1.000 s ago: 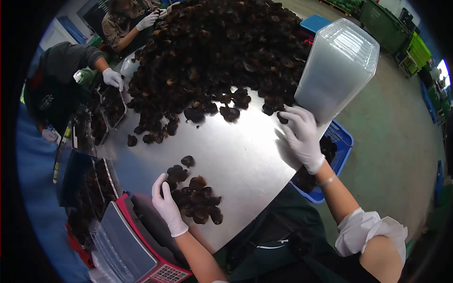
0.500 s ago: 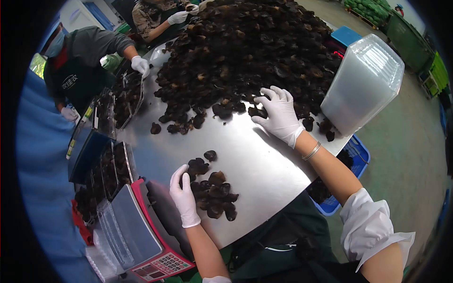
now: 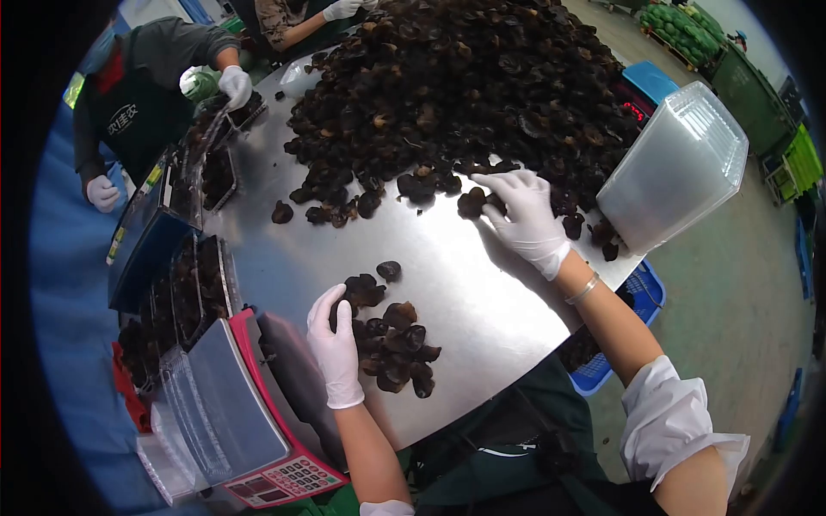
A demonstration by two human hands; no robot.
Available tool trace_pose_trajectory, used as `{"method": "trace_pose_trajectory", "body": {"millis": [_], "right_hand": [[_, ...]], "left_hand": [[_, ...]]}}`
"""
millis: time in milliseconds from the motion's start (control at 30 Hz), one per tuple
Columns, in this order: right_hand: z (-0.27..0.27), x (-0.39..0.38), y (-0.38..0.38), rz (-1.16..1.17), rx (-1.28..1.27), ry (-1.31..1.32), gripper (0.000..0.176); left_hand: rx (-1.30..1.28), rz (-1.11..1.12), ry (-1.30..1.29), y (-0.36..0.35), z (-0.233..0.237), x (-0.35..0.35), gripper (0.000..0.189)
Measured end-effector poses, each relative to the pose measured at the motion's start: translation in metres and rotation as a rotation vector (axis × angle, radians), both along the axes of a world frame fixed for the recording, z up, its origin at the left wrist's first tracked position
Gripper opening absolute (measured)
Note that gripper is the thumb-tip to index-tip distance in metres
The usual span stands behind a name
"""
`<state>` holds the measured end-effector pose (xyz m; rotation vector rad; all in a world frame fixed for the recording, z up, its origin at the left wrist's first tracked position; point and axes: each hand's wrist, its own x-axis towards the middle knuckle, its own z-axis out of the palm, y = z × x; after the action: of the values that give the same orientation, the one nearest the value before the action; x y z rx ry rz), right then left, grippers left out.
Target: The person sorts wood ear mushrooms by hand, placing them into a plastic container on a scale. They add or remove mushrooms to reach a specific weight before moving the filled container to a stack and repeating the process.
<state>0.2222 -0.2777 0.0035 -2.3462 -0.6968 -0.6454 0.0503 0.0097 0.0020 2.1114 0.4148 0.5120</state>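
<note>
My left hand (image 3: 335, 348), in a white glove, rests at the left side of a small pile of wood ear mushrooms (image 3: 397, 344) on the metal table. Its thumb and fingers are apart and hold nothing. My right hand (image 3: 525, 219), also gloved, is at the near edge of the big heap of wood ear mushrooms (image 3: 456, 86). Dark wood ear pieces (image 3: 472, 203) sit between its thumb and bent fingers. The fingertips are partly hidden by the hand and the heap.
Stacked clear plastic trays (image 3: 675, 168) stand at the table's right edge, before a scale with a blue top (image 3: 651, 82). A red-framed scale (image 3: 288, 469) is at lower left, beside filled trays (image 3: 194, 288). A blue basket (image 3: 594, 375) sits below. Two co-workers stand across the left side.
My right hand has drawn slightly back from the heap, with wood ear pieces at its fingers. My left hand stays by the small pile. The left co-worker's gloved hand has shifted over the trays.
</note>
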Motion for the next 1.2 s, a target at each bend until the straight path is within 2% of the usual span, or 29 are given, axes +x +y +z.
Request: {"method": "trace_pose_trajectory", "body": {"millis": [67, 167, 200, 267, 300, 400, 433, 467, 533, 567, 633, 800, 900, 967, 1000, 1067, 1133, 1200], "right_hand": [[-0.012, 0.010, 0.011, 0.033, -0.122, -0.101, 0.031], [-0.009, 0.018, 0.015, 0.084, -0.187, -0.051, 0.025], [-0.007, 0.017, 0.015, 0.091, -0.187, -0.053, 0.025], [-0.002, 0.010, 0.011, 0.125, -0.019, -0.041, 0.018], [-0.001, 0.005, 0.013, 0.116, 0.141, 0.047, 0.017], [0.036, -0.030, 0.015, 0.280, 0.812, 0.734, 0.019], [0.039, -0.037, 0.014, 0.377, 0.970, 0.874, 0.029], [0.037, -0.042, 0.015, 0.371, 0.975, 0.877, 0.029], [0.034, -0.054, 0.019, 0.806, 1.495, 1.151, 0.040], [0.019, -0.056, 0.026, 1.032, 1.663, 1.256, 0.047], [0.027, -0.072, 0.036, 1.101, 1.760, 1.412, 0.049], [0.032, -0.090, 0.046, 1.225, 1.760, 1.501, 0.051], [0.040, -0.092, 0.041, 1.160, 1.635, 1.456, 0.053], [0.054, -0.092, 0.035, 1.042, 1.415, 1.304, 0.042], [0.061, -0.088, 0.026, 1.042, 1.412, 1.302, 0.042], [0.077, -0.074, -0.002, 0.843, 1.075, 0.993, 0.031], [0.102, -0.073, -0.028, 0.376, 0.815, 0.796, 0.022], [0.102, -0.070, -0.054, 0.153, 0.801, 0.656, 0.019]], "left_hand": [[0.003, 0.006, -0.003, 0.000, -0.001, -0.001, 0.025], [-0.013, 0.010, -0.009, 0.002, -0.001, -0.001, 0.025], [-0.033, 0.008, -0.005, 0.002, -0.002, -0.002, 0.025], [-0.019, 0.016, -0.006, 0.001, 0.000, -0.002, 0.025], [-0.005, 0.015, -0.005, 0.000, 0.000, -0.002, 0.025], [-0.007, 0.009, -0.004, 0.001, 0.000, -0.001, 0.024], [-0.003, 0.011, -0.003, 0.000, 0.000, -0.001, 0.024], [-0.001, 0.007, 0.004, 0.001, 0.000, -0.001, 0.024], [-0.009, 0.008, -0.008, 0.002, -0.002, 0.000, 0.024], [-0.010, 0.006, -0.006, 0.003, -0.003, 0.000, 0.024], [-0.028, 0.005, -0.003, 0.005, -0.004, 0.000, 0.024], [-0.038, 0.021, -0.014, 0.002, -0.003, -0.002, 0.024], [-0.047, 0.022, -0.018, 0.003, -0.004, -0.002, 0.025], [-0.055, 0.017, -0.021, 0.004, -0.005, -0.001, 0.025], [-0.058, 0.007, -0.023, 0.005, -0.006, -0.001, 0.025], [-0.063, 0.003, -0.024, 0.005, -0.006, -0.002, 0.025], [-0.069, 0.007, -0.023, 0.001, -0.001, -0.003, 0.025], [-0.077, 0.006, -0.029, 0.002, -0.001, -0.003, 0.025]]}}
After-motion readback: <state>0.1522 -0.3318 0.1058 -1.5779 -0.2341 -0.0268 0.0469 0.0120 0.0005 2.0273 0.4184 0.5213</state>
